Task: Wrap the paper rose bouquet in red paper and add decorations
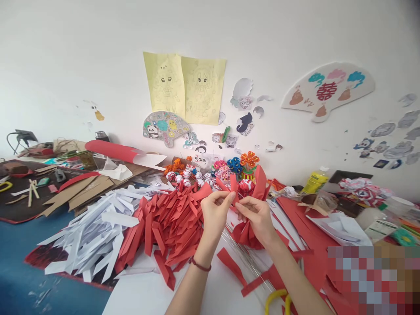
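Observation:
My left hand (215, 212) is closed in a pinch on a red paper strip (233, 186), thumb and forefinger together. Close on its right, my right hand (257, 215) pinches the same red paper with its fingertips, which partly hide it. Beneath and behind the right hand is a larger bunch of folded red paper (243, 236). Left of my hands lies a heap of folded red paper strips (173, 218), beside a heap of white paper strips (88, 232). Thin metal wires (251, 262) run below the hands.
Yellow-handled scissors (275, 297) lie at the front edge. Red paper sheets (303, 218) spread on the right, near a yellow bottle (315, 180). Small craft flowers (234, 165) stand by the wall. Cardboard pieces (78, 192) and a red paper roll (111, 151) lie left.

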